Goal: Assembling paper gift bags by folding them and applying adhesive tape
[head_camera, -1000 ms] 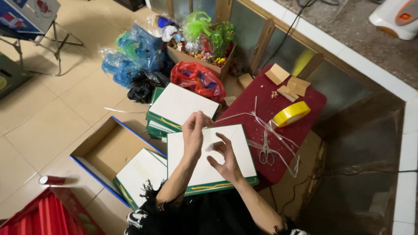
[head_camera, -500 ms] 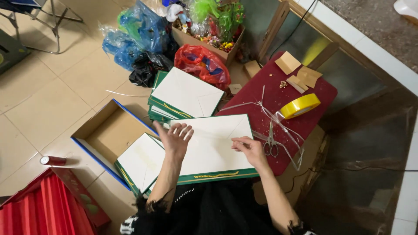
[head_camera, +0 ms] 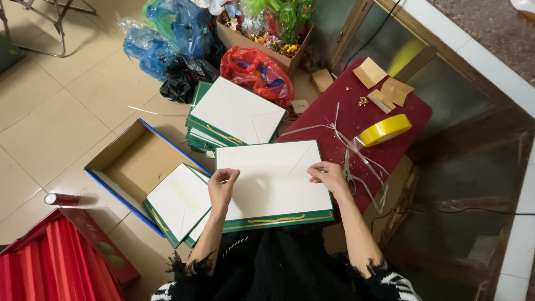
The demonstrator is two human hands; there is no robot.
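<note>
A large white flat box with a green border (head_camera: 273, 178) lies across my lap and the edge of a dark red table (head_camera: 356, 117). My left hand (head_camera: 222, 187) rests on the box's left part with fingers curled, pinching at its surface. At the box's right edge my right hand (head_camera: 329, 176) pinches something small that I cannot make out. Scissors (head_camera: 348, 173) and clear ribbon strips (head_camera: 356, 150) lie just right of that hand. A yellow tape roll (head_camera: 385, 129) sits further back on the table.
A stack of similar green-edged boxes (head_camera: 234, 114) stands behind. An open cardboard box with blue trim (head_camera: 134, 161) on the tiled floor holds another white box (head_camera: 178, 200). Plastic bags (head_camera: 253, 69), a carton of decorations (head_camera: 267, 22), brown card pieces (head_camera: 384, 83), a red can (head_camera: 61, 199) and red packaging (head_camera: 56, 256) surround me.
My left hand went from flat with spread fingers to curled and pinching near the box's left edge. My right hand moved to the box's right edge beside the scissors.
</note>
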